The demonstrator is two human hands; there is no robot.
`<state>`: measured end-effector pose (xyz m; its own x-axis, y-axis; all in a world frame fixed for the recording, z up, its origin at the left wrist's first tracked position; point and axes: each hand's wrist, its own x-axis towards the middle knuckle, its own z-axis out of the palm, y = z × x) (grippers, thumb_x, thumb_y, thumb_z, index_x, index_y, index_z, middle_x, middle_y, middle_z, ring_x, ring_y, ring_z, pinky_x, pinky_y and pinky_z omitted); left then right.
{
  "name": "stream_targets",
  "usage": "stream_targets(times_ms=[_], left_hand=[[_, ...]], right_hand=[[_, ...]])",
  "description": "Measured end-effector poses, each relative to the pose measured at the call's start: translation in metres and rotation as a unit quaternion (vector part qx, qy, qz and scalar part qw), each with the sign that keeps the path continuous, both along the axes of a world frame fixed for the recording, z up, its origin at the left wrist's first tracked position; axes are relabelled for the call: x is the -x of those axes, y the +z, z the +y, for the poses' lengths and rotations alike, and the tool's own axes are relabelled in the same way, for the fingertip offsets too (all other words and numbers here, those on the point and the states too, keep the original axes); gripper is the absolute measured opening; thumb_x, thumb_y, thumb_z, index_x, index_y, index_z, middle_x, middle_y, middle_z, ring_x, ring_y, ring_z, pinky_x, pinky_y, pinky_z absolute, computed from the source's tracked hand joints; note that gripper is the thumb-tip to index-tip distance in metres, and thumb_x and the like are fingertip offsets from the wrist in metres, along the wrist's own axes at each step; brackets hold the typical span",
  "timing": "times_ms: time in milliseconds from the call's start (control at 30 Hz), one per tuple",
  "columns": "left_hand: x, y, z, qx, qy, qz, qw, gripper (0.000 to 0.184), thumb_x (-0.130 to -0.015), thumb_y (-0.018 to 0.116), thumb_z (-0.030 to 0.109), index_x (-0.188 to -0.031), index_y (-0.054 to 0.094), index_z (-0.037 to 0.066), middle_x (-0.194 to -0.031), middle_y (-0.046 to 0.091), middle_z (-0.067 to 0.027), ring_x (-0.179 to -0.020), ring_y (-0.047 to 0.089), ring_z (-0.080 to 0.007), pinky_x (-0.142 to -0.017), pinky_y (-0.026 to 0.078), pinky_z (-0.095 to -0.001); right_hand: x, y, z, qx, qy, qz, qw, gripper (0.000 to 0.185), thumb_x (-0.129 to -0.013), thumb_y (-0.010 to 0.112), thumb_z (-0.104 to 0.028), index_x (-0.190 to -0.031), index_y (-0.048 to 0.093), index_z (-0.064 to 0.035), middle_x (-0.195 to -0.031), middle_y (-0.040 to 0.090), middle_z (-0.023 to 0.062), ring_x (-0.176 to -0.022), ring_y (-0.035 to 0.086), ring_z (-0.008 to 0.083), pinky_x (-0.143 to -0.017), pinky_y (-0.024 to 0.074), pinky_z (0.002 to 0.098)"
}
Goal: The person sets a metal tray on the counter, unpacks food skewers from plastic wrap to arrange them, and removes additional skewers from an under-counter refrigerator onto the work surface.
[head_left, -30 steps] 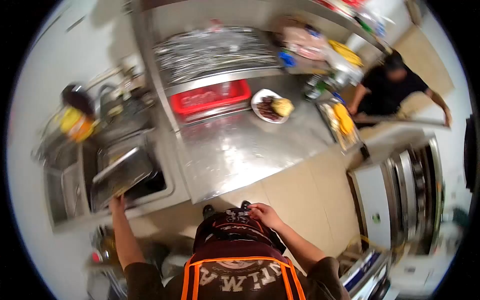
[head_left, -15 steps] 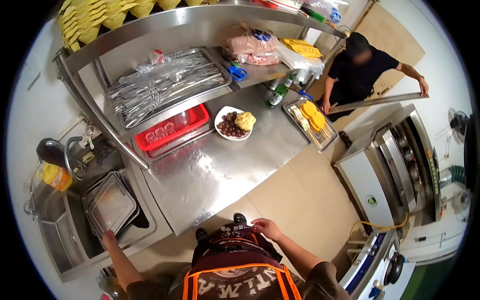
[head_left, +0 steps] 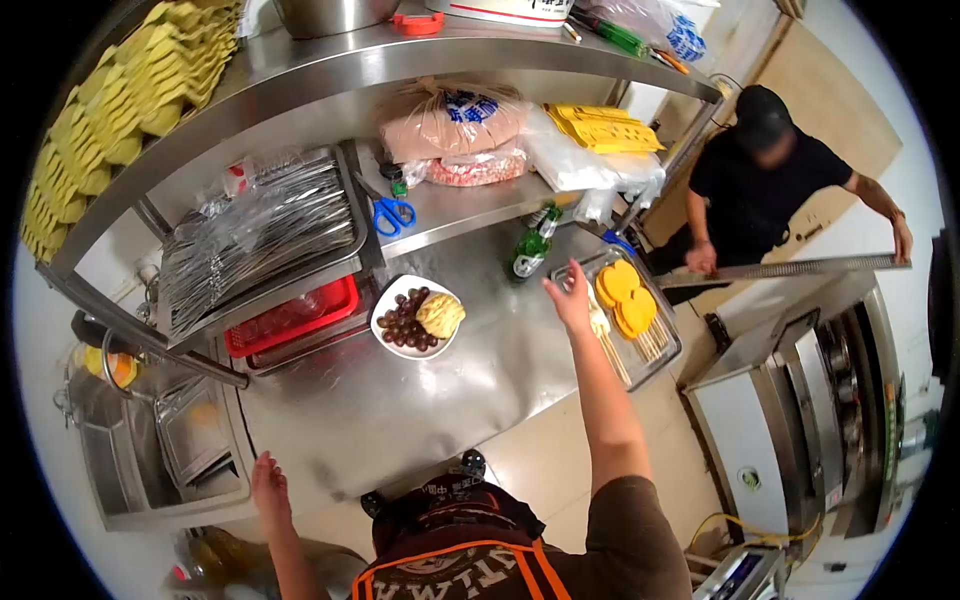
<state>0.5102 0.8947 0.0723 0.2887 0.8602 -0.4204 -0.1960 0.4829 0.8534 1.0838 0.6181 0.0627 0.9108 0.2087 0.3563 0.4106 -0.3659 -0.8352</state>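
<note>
My right hand reaches over the steel counter with thumb and fingers apart and nothing in it. It is between a green glass bottle and a metal tray, close to the tray's left edge. On that tray lie round yellow slices on sticks and paler skewered pieces. My left hand hangs by the counter's front edge near the sink, holding nothing, its fingers loosely extended. A white plate holds grapes and a peeled yellow fruit piece.
Above the counter, a shelf carries a tray of packed metal skewers, blue scissors and bagged goods. A red basket sits underneath. Trays lie in the sink. Another person holds a long metal strip at right.
My left hand has let go of the trays in the sink and moved right. My right hand has risen from my apron to beside the skewer tray. The view has shifted.
</note>
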Motion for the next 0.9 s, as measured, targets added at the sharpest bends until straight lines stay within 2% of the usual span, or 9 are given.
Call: stream_targets(times_ms=[100, 167, 233, 300, 367, 500, 567, 833, 900], left_hand=[[-0.026, 0.004, -0.048, 0.001, -0.06, 0.042, 0.997, 0.02, -0.087, 0.052, 0.016, -0.103, 0.055, 0.005, -0.081, 0.054, 0.0015, -0.066, 0.047, -0.0045, -0.057, 0.038, -0.0171], [-0.031, 0.004, -0.075, 0.01, -0.061, 0.075, 0.995, 0.018, -0.087, 0.052, 0.015, -0.101, 0.056, 0.006, -0.082, 0.055, 0.0014, -0.067, 0.047, -0.0044, -0.058, 0.038, -0.0169], [-0.03, 0.005, -0.085, 0.032, -0.058, 0.072, 0.995, 0.017, -0.087, 0.051, 0.014, -0.1, 0.056, 0.006, -0.081, 0.055, 0.0013, -0.067, 0.048, -0.0042, -0.057, 0.038, -0.0169], [-0.033, 0.004, -0.089, 0.03, -0.036, 0.088, 0.995, 0.016, -0.087, 0.051, 0.014, -0.1, 0.056, 0.006, -0.08, 0.055, 0.0009, -0.066, 0.048, -0.0044, -0.056, 0.039, -0.0168], [-0.031, -0.01, -0.086, 0.043, -0.041, 0.082, 0.995, 0.016, -0.086, 0.051, 0.013, -0.1, 0.056, 0.005, -0.079, 0.056, 0.0005, -0.065, 0.048, -0.0046, -0.055, 0.04, -0.0163], [-0.065, -0.02, -0.076, 0.065, -0.07, 0.099, 0.99, 0.016, -0.086, 0.05, 0.012, -0.099, 0.057, 0.005, -0.078, 0.056, 0.0, -0.065, 0.049, -0.005, -0.056, 0.04, -0.0161], [-0.089, -0.018, -0.066, 0.06, -0.118, 0.085, 0.988, 0.015, -0.086, 0.049, 0.012, -0.098, 0.057, 0.006, -0.08, 0.057, -0.0003, -0.066, 0.049, -0.0057, -0.058, 0.041, -0.0169], [-0.139, -0.005, -0.052, 0.039, -0.216, 0.075, 0.973, 0.017, -0.087, 0.049, 0.014, -0.1, 0.057, 0.006, -0.083, 0.056, -0.0004, -0.068, 0.05, -0.0065, -0.063, 0.043, -0.0184], [-0.145, -0.01, -0.049, 0.046, -0.228, 0.079, 0.969, 0.017, -0.087, 0.049, 0.013, -0.099, 0.057, 0.006, -0.082, 0.057, -0.0005, -0.069, 0.05, -0.0062, -0.063, 0.042, -0.0182]], right_hand=[[-0.051, 0.01, 0.026, 0.004, 0.003, -0.05, 0.999, 0.075, -0.064, 0.075, -0.029, -0.124, 0.038, -0.0018, -0.117, 0.044, 0.0192, -0.109, 0.043, 0.0298, -0.091, 0.036, 0.0351], [-0.073, 0.007, 0.052, 0.015, 0.02, 0.046, 0.999, 0.08, -0.063, 0.074, -0.033, -0.125, 0.036, -0.0012, -0.123, 0.039, 0.02, -0.115, 0.038, 0.0312, -0.095, 0.0331, 0.0357], [-0.069, 0.005, 0.066, 0.013, 0.012, 0.002, 1.0, 0.074, -0.064, 0.073, -0.035, -0.12, 0.041, 0.0008, -0.116, 0.046, 0.0205, -0.107, 0.045, 0.0323, -0.089, 0.0376, 0.0361], [-0.069, -0.004, 0.07, 0.068, 0.084, 0.095, 0.99, 0.062, -0.066, 0.072, -0.033, -0.11, 0.047, 0.0022, -0.103, 0.053, 0.0217, -0.096, 0.052, 0.0342, -0.081, 0.0416, 0.038], [-0.064, -0.007, 0.071, 0.044, 0.073, 0.03, 0.996, 0.047, -0.069, 0.07, -0.028, -0.1, 0.051, 0.0029, -0.087, 0.058, 0.0208, -0.082, 0.056, 0.036, -0.072, 0.044, 0.0387], [-0.019, 0.007, 0.084, -0.01, 0.206, 0.086, 0.975, 0.034, -0.071, 0.069, -0.019, -0.096, 0.053, -0.0015, -0.075, 0.059, 0.0135, -0.068, 0.056, 0.0273, -0.066, 0.0448, 0.0339], [-0.013, 0.013, 0.09, -0.001, 0.198, 0.122, 0.973, 0.035, -0.071, 0.07, -0.019, -0.096, 0.053, -0.0033, -0.077, 0.059, 0.0118, -0.068, 0.055, 0.0232, -0.066, 0.0446, 0.033], [0.031, 0.02, 0.127, 0.01, 0.213, 0.047, 0.976, 0.042, -0.067, 0.072, -0.015, -0.101, 0.052, -0.0035, -0.089, 0.059, 0.0144, -0.08, 0.057, 0.0297, -0.071, 0.045, 0.0355], [0.033, 0.016, 0.122, 0.03, 0.202, -0.018, 0.979, 0.067, -0.063, 0.075, -0.019, -0.12, 0.042, -0.0054, -0.104, 0.055, 0.0191, -0.096, 0.053, 0.0337, -0.082, 0.042, 0.0377]])
